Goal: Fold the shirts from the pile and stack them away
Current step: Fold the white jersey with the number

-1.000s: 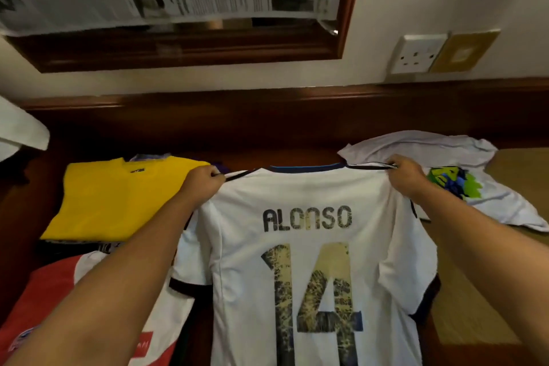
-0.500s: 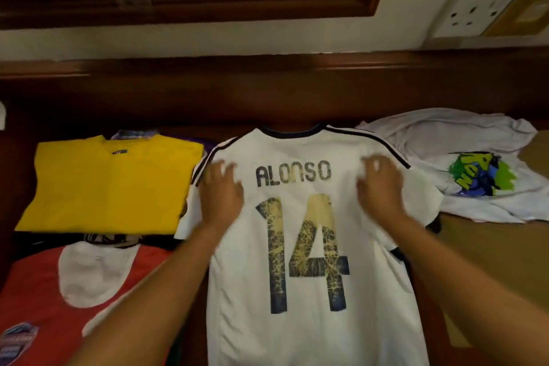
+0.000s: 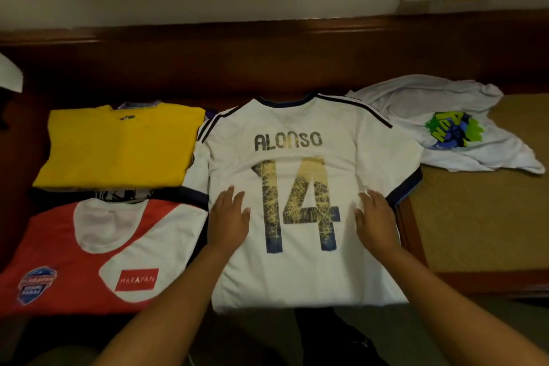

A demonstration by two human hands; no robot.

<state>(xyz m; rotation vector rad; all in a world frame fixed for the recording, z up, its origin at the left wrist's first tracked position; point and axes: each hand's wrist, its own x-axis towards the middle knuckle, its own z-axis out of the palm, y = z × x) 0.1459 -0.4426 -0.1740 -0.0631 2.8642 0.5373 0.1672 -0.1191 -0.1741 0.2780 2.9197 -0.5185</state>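
Both palms lay flat on the white jersey point(image 3: 309, 181), fingers straight, nothing gripped: left hand point(image 3: 228, 218) beside the 1, right hand point(image 3: 375, 221) beside the 4. The jersey was spread back-up mid-surface, hem at the near edge, its left sleeve lapping the stacks. Risk, I'd judge: folding that sleeve could drag the red-and-white shirt point(image 3: 89, 255) or yellow shirt point(image 3: 118, 145) askew. Count: two folded tops showing left, one jersey, one crumpled white tee point(image 3: 430, 116) far right.
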